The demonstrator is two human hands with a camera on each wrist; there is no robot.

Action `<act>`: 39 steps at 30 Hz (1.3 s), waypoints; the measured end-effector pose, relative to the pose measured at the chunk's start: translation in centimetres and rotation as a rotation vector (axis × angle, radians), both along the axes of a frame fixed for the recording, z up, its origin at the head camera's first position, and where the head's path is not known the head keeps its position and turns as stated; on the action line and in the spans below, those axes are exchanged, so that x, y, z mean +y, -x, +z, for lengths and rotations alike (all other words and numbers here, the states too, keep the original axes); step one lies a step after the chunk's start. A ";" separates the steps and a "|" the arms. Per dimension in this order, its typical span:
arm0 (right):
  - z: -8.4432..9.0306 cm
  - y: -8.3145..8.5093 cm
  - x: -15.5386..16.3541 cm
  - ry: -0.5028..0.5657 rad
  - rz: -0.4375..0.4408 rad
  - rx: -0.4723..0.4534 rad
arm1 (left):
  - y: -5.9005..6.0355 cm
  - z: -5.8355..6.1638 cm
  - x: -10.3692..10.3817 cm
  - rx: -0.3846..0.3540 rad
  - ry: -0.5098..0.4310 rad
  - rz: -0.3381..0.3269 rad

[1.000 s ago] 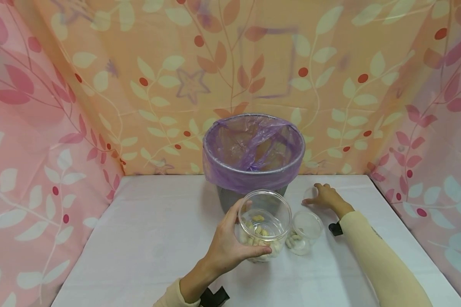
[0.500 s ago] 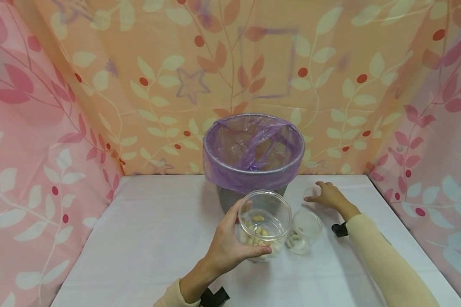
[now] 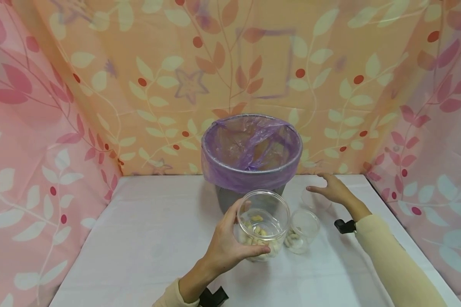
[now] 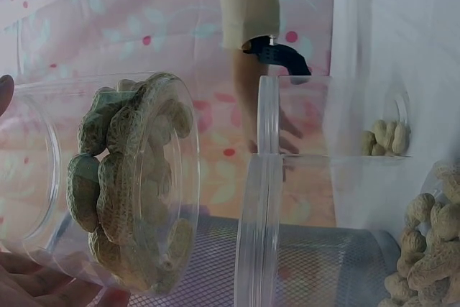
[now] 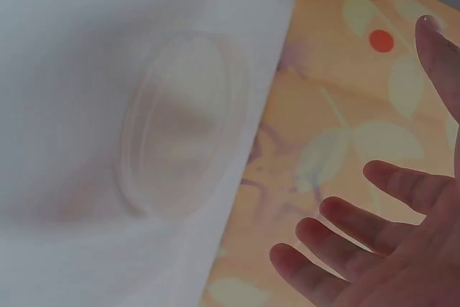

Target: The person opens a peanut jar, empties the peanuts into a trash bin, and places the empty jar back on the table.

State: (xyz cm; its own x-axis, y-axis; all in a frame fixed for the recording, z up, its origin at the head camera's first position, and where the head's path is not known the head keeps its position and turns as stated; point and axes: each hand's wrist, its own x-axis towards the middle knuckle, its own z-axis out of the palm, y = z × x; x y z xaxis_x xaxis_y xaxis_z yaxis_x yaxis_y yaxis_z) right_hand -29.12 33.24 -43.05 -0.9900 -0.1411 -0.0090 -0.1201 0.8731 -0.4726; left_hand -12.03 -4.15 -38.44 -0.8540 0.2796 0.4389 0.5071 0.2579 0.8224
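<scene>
My left hand (image 3: 228, 245) grips a clear plastic jar (image 3: 278, 226), held upright above the table with some peanuts in their shells (image 4: 115, 185) at its bottom. Beneath it, mostly hidden in the head view, another clear jar holds more peanuts (image 4: 435, 257). To the right stands a third clear jar (image 3: 307, 226) with a few peanuts (image 4: 388, 138) in it. My right hand (image 3: 336, 192) hovers at the table's back right, fingers spread and relaxed, holding nothing. Below and apart from it, a clear round lid (image 5: 183, 127) lies on the table.
A grey mesh bin (image 3: 230, 196) lined with a purple plastic bag (image 3: 249, 179) stands at the back middle, just behind the jars. Patterned curtains (image 3: 150, 111) close in the white table (image 3: 150, 226) at the back and both sides.
My right hand has lifted away from the lid, moving slightly right and back, and its fingers have opened. The left hand and its jar have stayed in place.
</scene>
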 end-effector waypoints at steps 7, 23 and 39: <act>2.1 -0.6 -0.5 0.023 0.017 0.029 | 0.0 -0.1 -0.2 0.004 0.002 0.010; 7.0 -1.2 -1.2 0.160 0.029 0.087 | 0.3 -0.3 -0.5 0.031 -0.019 -0.023; 11.4 -0.9 -3.5 0.284 0.035 0.224 | 0.1 -0.3 -0.3 0.040 0.008 -0.032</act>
State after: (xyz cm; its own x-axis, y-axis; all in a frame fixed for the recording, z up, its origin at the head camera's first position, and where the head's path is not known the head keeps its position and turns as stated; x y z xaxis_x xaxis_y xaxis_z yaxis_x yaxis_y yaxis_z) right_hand -28.18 29.74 -31.61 -0.9576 -0.1403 0.2515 -0.2751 0.7040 -0.6547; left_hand -12.16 -4.47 -38.77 -0.8261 0.3103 0.4704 0.5479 0.2472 0.7992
